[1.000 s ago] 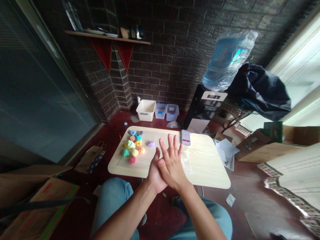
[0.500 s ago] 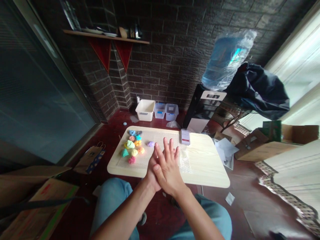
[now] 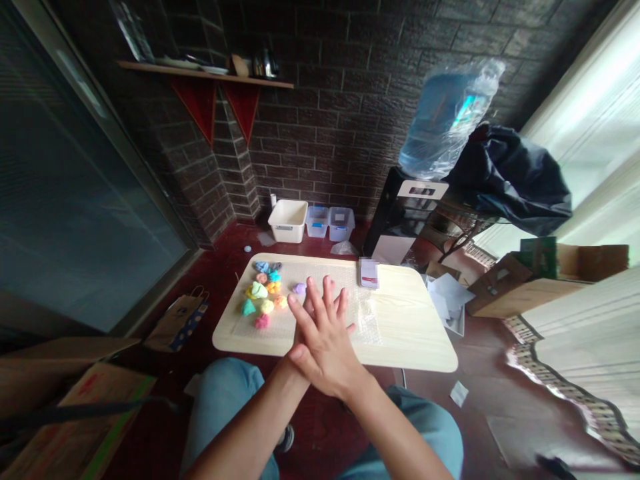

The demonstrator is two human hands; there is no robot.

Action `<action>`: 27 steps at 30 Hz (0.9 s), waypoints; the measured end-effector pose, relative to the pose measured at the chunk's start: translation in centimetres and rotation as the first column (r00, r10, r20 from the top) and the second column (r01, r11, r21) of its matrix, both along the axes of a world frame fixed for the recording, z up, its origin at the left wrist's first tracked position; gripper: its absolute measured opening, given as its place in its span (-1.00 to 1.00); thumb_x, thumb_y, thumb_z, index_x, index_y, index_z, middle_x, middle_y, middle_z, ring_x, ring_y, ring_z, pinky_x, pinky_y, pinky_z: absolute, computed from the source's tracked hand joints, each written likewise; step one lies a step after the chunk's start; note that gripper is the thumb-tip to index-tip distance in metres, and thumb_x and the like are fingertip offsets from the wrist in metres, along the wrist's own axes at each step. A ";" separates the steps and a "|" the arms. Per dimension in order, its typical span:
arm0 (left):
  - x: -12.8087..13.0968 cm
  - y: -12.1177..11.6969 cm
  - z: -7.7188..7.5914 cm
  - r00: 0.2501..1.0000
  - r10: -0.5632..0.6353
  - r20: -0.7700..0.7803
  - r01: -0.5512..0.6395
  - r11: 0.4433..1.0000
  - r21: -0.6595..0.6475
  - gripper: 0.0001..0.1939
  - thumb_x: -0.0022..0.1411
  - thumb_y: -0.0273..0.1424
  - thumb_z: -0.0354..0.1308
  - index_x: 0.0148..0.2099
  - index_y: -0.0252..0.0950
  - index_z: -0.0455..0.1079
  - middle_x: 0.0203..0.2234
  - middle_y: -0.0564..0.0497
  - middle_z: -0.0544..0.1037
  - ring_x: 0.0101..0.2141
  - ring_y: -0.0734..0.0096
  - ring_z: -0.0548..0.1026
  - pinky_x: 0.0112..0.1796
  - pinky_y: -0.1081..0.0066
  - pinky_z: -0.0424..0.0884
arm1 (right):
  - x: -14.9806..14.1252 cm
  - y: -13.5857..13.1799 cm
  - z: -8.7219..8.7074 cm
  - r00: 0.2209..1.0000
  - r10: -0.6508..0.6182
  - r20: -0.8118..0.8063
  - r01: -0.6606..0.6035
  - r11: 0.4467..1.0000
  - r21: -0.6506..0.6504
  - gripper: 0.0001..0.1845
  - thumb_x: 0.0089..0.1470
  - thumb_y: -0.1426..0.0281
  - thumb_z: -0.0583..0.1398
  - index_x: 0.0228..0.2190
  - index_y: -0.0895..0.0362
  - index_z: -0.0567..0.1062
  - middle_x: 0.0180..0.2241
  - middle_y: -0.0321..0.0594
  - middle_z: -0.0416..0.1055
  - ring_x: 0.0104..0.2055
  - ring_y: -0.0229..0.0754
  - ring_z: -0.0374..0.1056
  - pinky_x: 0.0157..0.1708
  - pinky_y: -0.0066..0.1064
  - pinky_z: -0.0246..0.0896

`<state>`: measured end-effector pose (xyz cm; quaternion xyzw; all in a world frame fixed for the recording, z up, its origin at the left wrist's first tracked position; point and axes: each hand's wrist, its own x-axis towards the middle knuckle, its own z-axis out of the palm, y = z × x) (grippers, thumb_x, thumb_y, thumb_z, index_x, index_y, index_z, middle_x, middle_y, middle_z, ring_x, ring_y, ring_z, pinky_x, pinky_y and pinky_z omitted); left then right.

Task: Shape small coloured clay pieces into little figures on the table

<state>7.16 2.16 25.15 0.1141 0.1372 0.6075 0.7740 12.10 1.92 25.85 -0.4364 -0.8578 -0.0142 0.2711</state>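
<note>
Head view — left hand (image 3: 300, 335) mostly covered by right hand (image 3: 329, 350), whose fingers are spread; left finger state cannot be told. Lilac lump (image 3: 299, 288) seen beyond fingertips — coloured lumps (image 3: 259, 290) clustered on left of table (image 3: 415, 307).

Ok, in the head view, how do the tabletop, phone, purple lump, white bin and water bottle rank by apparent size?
Largest to smallest:
1. Tabletop
2. Water bottle
3. White bin
4. Phone
5. Purple lump, as far as it shows

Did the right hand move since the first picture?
Yes: the right hand moved left, farther from the phone on the table.
</note>
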 end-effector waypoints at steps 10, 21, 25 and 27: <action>-1.6 -0.2 -0.3 0.998 -0.061 -0.002 0.060 0.998 -0.031 -0.49 0.33 -0.07 -0.24 0.31 0.16 0.02 0.32 0.22 0.06 0.34 0.15 -0.16 0.25 0.02 -0.13 | 0.4 0.1 0.3 1.000 0.001 -0.005 -0.001 1.000 -0.029 -0.24 0.23 0.03 -0.05 0.32 -0.03 -0.22 0.38 -0.11 -0.49 0.38 0.24 -0.54 0.22 0.29 -0.46; -1.5 -0.4 -0.1 0.979 -0.201 0.035 0.201 0.979 -0.002 -0.46 0.34 -0.04 -0.26 0.32 0.08 0.02 0.34 0.17 0.00 0.34 0.23 -0.20 0.26 0.09 -0.21 | 0.7 0.4 -0.4 0.994 -0.076 -0.078 0.070 0.995 -0.076 -0.36 0.29 0.13 -0.16 0.32 0.01 -0.15 0.39 -0.15 -0.49 0.38 0.17 -0.58 0.23 0.27 -0.49; -1.8 0.1 -0.5 0.984 -0.174 0.035 0.175 0.984 -0.022 -0.46 0.30 0.03 -0.27 0.28 0.17 0.08 0.34 0.24 0.01 0.35 0.20 -0.31 0.24 0.01 -0.19 | -0.1 -0.1 -0.4 0.993 -0.042 -0.109 0.034 0.996 -0.080 -0.38 0.27 0.10 -0.14 0.30 -0.01 -0.04 0.39 -0.17 -0.44 0.38 0.19 -0.57 0.23 0.28 -0.55; -1.7 0.2 -0.4 0.967 -0.244 0.070 0.245 0.969 -0.015 -0.45 0.31 0.00 -0.23 0.29 0.11 0.08 0.33 0.17 0.06 0.35 0.17 -0.23 0.24 0.03 -0.15 | -0.2 0.3 0.0 0.976 -0.106 -0.190 0.087 0.991 -0.104 -0.41 0.29 0.11 -0.20 0.29 -0.03 0.00 0.39 -0.21 -0.40 0.39 0.14 -0.56 0.23 0.28 -0.57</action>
